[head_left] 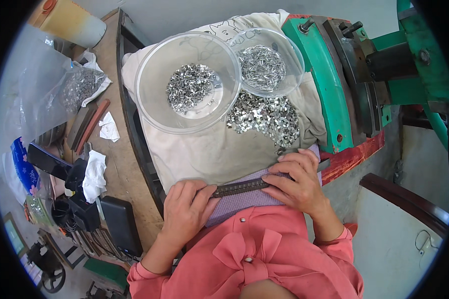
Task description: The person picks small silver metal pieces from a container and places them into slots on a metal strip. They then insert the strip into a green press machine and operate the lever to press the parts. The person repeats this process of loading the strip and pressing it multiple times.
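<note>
A dark, narrow slotted metal bar lies across the purple checked cloth close to my body. My left hand grips its left end between thumb and fingers. Around its right end my right hand is closed, the fingers bent over the top. Just beyond the right hand a loose pile of small shiny metal pieces spreads over the beige cloth. What sits in the bar's slots is too small to make out.
A large clear tub holds small metal pieces; a smaller clear bowl beside it holds thin metal pins. At right stands a green machine press. On the wooden table at left lie crumpled tissues, a black case and a plastic bag.
</note>
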A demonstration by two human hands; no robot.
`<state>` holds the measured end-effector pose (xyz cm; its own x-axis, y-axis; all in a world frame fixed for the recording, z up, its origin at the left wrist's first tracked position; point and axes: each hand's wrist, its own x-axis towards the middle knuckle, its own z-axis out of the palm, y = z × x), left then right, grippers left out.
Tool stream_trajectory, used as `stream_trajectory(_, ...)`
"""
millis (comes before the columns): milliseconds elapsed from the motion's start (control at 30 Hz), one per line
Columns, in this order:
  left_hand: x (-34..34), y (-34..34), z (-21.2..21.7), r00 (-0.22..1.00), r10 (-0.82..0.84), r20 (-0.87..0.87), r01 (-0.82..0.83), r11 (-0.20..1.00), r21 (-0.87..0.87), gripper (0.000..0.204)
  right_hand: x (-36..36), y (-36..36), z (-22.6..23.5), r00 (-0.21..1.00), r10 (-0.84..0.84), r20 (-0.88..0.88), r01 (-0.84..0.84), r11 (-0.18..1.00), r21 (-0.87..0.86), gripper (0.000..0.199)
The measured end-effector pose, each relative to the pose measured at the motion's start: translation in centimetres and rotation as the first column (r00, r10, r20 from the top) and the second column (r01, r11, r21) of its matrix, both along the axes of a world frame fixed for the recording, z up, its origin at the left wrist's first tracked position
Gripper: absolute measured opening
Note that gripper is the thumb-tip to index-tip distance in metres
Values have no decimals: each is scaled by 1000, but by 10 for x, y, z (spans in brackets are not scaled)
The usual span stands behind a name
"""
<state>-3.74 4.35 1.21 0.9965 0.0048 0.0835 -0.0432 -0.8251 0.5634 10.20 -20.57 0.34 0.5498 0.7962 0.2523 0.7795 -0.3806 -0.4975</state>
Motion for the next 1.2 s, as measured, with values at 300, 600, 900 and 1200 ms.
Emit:
stream_trajectory(300, 9, 2, 4, 987, -34, 156, 24, 998, 66, 34, 2, -1, 0, 996, -32, 80, 27, 997, 67, 29)
stream_trajectory(600, 24, 3, -4, 991, -2, 131, 0, 1000, 19, 37, 14, 4, -4, 989, -78, 129, 70, 995, 69, 30)
stream_trajectory(900, 24, 5, -4, 997, 47, 55, -41, 994, -102, 36, 11, 4, -7, 984, -116, 135, 104, 991, 88, 29)
stream_trajectory(1200, 28, 2, -6, 990, 132, 52, -123, 982, -141, 37, 15, 12, -5, 975, -156, 160, 143, 986, 87, 30)
